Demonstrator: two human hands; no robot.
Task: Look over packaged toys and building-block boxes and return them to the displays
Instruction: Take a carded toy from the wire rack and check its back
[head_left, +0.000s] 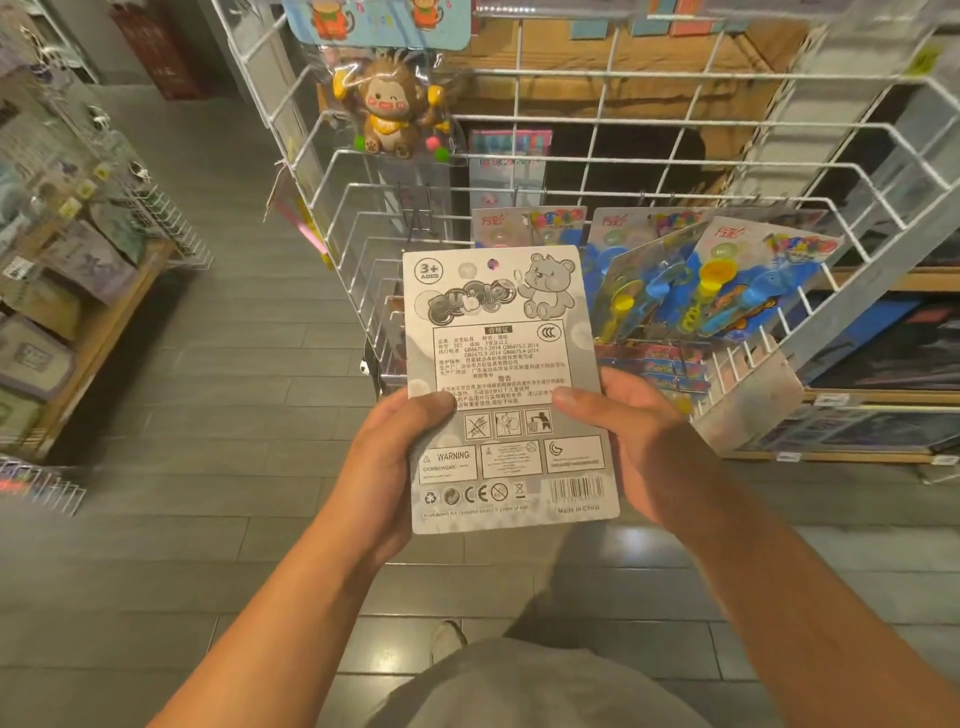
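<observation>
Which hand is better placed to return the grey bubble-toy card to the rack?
Right, probably. The right hand already grips the grey printed backing card on the side nearest the matching blue bubble-toy packs hanging in the white wire rack; the left hand is farther away.

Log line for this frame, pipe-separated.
phase: inspecting | held: bubble toy card, printed back facing camera | left hand: grips left edge | right hand: grips right edge | behind: wire rack

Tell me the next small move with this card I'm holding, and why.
Probably turn the card over to check its front. Only the grey printed back faces you now, with the left hand and right hand gripping its lower edges. After that it likely goes back into the wire rack beside the matching bubble packs.
</observation>
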